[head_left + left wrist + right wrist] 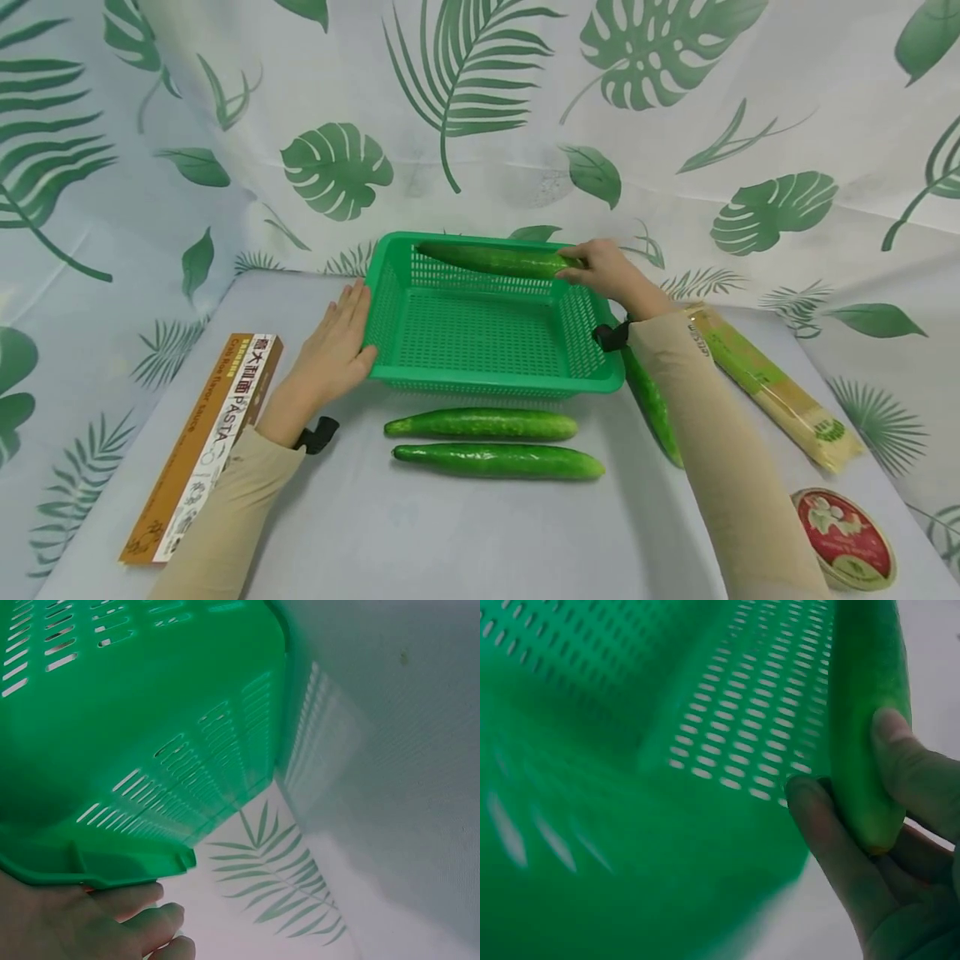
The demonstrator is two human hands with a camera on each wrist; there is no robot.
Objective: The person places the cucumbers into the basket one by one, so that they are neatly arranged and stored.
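Observation:
My right hand (606, 271) grips a cucumber (487, 259) near one end, thumb on one side and fingers on the other. That cucumber lies lengthwise along the far wall of a green plastic basket (495, 383), up near the rim. In the right wrist view the held end of the cucumber (866, 750) shows between thumb and fingers. My left hand (333, 346) rests against the basket's left side, its fingers straight along the rim. From the left wrist view, the fingertips lie right under the basket edge (127, 874).
Two cucumbers, a farther one (480, 423) and a nearer one (498, 461), lie in front of the basket. Another cucumber (651, 404) is partly under my right forearm. A pasta box (202, 450) lies left; a noodle packet (780, 387) and a round red tin (843, 537) lie right.

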